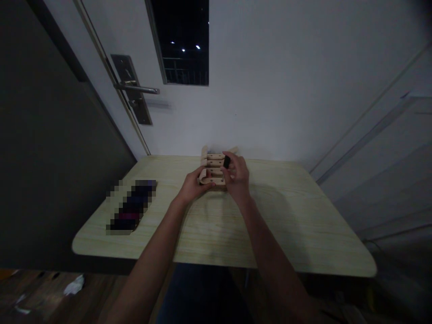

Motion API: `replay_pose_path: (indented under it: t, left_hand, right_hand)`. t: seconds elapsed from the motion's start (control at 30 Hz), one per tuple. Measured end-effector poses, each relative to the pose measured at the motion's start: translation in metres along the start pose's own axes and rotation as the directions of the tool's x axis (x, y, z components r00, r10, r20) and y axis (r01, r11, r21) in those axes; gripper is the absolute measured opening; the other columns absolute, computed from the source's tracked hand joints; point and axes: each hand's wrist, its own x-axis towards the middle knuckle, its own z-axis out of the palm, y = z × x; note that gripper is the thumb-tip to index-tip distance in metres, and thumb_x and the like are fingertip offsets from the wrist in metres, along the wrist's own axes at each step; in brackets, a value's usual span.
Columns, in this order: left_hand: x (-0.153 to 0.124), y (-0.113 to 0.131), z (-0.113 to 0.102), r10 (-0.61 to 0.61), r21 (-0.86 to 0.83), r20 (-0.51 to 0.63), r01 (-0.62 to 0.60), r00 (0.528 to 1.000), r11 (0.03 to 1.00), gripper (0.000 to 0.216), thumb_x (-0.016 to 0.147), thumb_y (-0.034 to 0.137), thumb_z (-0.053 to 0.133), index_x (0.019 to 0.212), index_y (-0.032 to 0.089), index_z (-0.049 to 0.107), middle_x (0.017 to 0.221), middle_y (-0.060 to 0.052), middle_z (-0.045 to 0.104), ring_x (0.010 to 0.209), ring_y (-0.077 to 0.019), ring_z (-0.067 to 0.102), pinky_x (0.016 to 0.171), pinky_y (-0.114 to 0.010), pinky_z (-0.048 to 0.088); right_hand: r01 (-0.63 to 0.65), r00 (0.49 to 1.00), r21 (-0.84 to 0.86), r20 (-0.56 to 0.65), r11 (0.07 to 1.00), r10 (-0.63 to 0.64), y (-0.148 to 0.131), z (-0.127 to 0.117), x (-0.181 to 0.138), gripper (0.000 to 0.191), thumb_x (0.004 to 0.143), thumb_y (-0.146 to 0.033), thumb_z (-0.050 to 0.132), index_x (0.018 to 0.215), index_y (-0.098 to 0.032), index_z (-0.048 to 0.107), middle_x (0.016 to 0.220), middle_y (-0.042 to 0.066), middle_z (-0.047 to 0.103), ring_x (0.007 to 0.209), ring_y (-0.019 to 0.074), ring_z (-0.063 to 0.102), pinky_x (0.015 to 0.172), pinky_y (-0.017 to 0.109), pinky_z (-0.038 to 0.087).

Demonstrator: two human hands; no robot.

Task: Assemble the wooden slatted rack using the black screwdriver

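Note:
A small wooden assembly (212, 167) of pale slats with round holes stands near the far edge of a light wood table (293, 225). My left hand (193, 185) grips its lower left end, fingers curled around the rounded piece. My right hand (237, 177) is closed at the assembly's right side and pinches a small black piece (227, 161) against the wood. Both forearms reach in from the bottom of the view.
A dark blurred-out flat object (132, 206) lies on the table's left part. Behind the table are a white wall, a door with a metal lever handle (137, 88) and a dark window (184, 40). Scraps of paper (74, 285) lie on the floor at lower left.

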Motion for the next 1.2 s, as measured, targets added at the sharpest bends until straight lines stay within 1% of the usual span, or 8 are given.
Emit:
replay_pose_path:
  t: [0.1,0.17,0.37,0.57,0.7,0.83,1.03,1.2]
  left_hand:
    - [0.001,-0.001,0.0,0.031,0.019,0.004,-0.031,0.999,0.999,0.027,0.068,0.028,0.071,0.088,0.014,0.058,0.084,-0.002,0.063,0.078,-0.0152,0.058,0.073,-0.026,0.046]
    - [0.002,-0.001,0.0,0.048,0.028,-0.011,-0.047,0.999,0.998,0.031,0.067,0.03,0.072,0.09,0.015,0.058,0.084,-0.002,0.063,0.078,-0.0156,0.058,0.074,-0.027,0.046]
    - [0.001,0.0,0.0,0.044,0.027,0.001,-0.044,0.999,0.999,0.026,0.068,0.028,0.072,0.085,0.015,0.057,0.084,-0.002,0.063,0.079,-0.0161,0.058,0.072,-0.026,0.046]
    - [0.001,-0.007,0.002,0.051,0.018,-0.015,-0.05,0.999,0.999,0.034,0.068,0.028,0.073,0.096,0.015,0.059,0.088,-0.003,0.066,0.08,-0.0166,0.06,0.074,-0.028,0.048]
    - [0.001,-0.011,0.003,0.051,0.041,-0.044,-0.049,0.998,0.998,0.04,0.066,0.027,0.074,0.102,0.015,0.06,0.093,-0.005,0.067,0.083,-0.0179,0.062,0.075,-0.029,0.05]
    - [0.002,-0.009,0.003,0.04,0.018,-0.044,-0.039,0.998,0.999,0.042,0.065,0.026,0.074,0.103,0.016,0.059,0.097,-0.006,0.067,0.086,-0.0185,0.062,0.077,-0.03,0.05]
    - [0.002,-0.004,0.0,0.038,0.024,-0.006,-0.038,0.999,0.999,0.031,0.067,0.032,0.073,0.087,0.014,0.058,0.082,-0.003,0.063,0.076,-0.0156,0.057,0.07,-0.027,0.046]
    - [0.001,-0.004,0.0,0.04,0.008,0.005,-0.04,0.999,0.999,0.032,0.068,0.034,0.072,0.088,0.014,0.058,0.083,-0.003,0.062,0.076,-0.0149,0.056,0.071,-0.026,0.045]
  right_hand:
    - [-0.034,0.999,-0.005,0.014,0.999,0.034,-0.002,0.0,0.0,0.031,0.086,-0.034,0.056,0.116,-0.03,0.058,0.093,0.004,0.054,0.077,0.0159,0.055,0.065,0.031,0.056]
    - [-0.029,0.999,0.024,0.029,0.999,0.029,-0.003,-0.002,0.0,0.033,0.086,-0.034,0.054,0.119,-0.03,0.056,0.098,0.004,0.056,0.083,0.0163,0.057,0.064,0.029,0.057]
    - [0.022,0.994,0.12,0.101,0.992,-0.034,0.0,-0.005,-0.001,0.039,0.093,-0.033,0.04,0.131,-0.028,0.045,0.125,0.007,0.057,0.109,0.0199,0.058,0.086,0.038,0.055]
    - [-0.002,1.0,0.019,0.023,1.0,0.001,0.002,-0.003,-0.001,0.033,0.091,-0.038,0.045,0.123,-0.028,0.052,0.11,0.006,0.061,0.09,0.0186,0.061,0.079,0.039,0.056]
    - [-0.036,0.999,-0.018,-0.02,0.999,0.036,-0.001,-0.002,0.0,0.029,0.088,-0.036,0.051,0.115,-0.028,0.057,0.096,0.004,0.056,0.081,0.0162,0.057,0.072,0.034,0.057]
    - [-0.021,1.0,-0.021,-0.006,1.0,0.021,-0.001,-0.001,-0.001,0.032,0.089,-0.034,0.05,0.12,-0.028,0.055,0.097,0.005,0.055,0.079,0.0154,0.057,0.065,0.028,0.056]
    - [0.102,0.995,-0.028,0.01,0.994,-0.102,0.0,-0.002,-0.002,0.039,0.095,-0.031,0.034,0.132,-0.027,0.045,0.121,0.008,0.059,0.11,0.02,0.057,0.093,0.04,0.051]
    - [0.089,0.996,-0.008,0.031,0.996,-0.089,-0.001,-0.003,-0.002,0.039,0.094,-0.035,0.036,0.131,-0.028,0.047,0.117,0.006,0.06,0.102,0.0195,0.059,0.088,0.039,0.052]
